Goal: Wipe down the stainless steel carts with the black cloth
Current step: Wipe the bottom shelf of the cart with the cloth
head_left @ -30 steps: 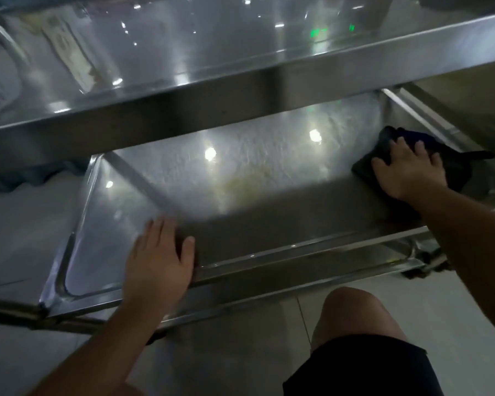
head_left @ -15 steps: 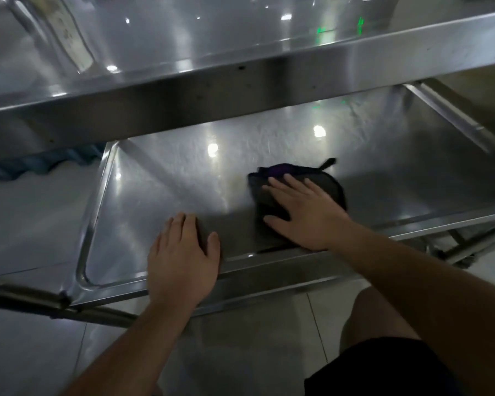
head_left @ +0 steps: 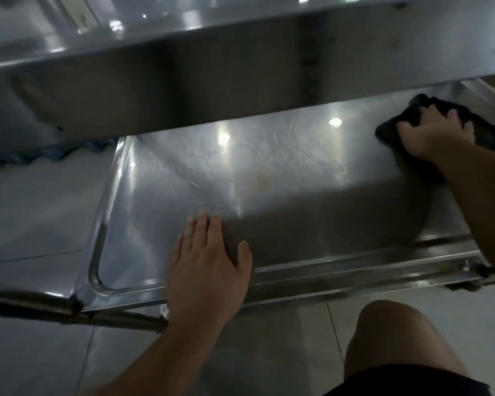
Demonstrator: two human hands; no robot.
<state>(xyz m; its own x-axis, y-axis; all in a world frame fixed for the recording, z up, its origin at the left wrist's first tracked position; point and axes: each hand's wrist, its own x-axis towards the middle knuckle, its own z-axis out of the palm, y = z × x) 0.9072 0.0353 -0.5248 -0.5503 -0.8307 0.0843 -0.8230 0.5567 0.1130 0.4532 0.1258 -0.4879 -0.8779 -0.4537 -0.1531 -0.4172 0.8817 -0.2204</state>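
Note:
The stainless steel cart's lower shelf (head_left: 283, 195) fills the middle of the head view, under the upper shelf's front rail (head_left: 240, 67). A black cloth (head_left: 395, 128) lies bunched at the shelf's far right corner. My right hand (head_left: 435, 132) grips it, fingers curled into the fabric and pressing it on the steel. My left hand (head_left: 209, 261) rests flat on the shelf's near edge, fingers straight and holding nothing.
The shelf has a raised rim (head_left: 100, 232) on the left and a tubular frame bar (head_left: 69, 310) at the near left corner. Pale floor tiles (head_left: 35, 212) lie around the cart. My bare knee (head_left: 389, 335) is at the lower right. Blue fabric (head_left: 49, 154) lies behind on the floor.
My right hand swept the cloth from the shelf's middle front back to the far right corner, and its fingers curled. My left hand stayed on the near edge.

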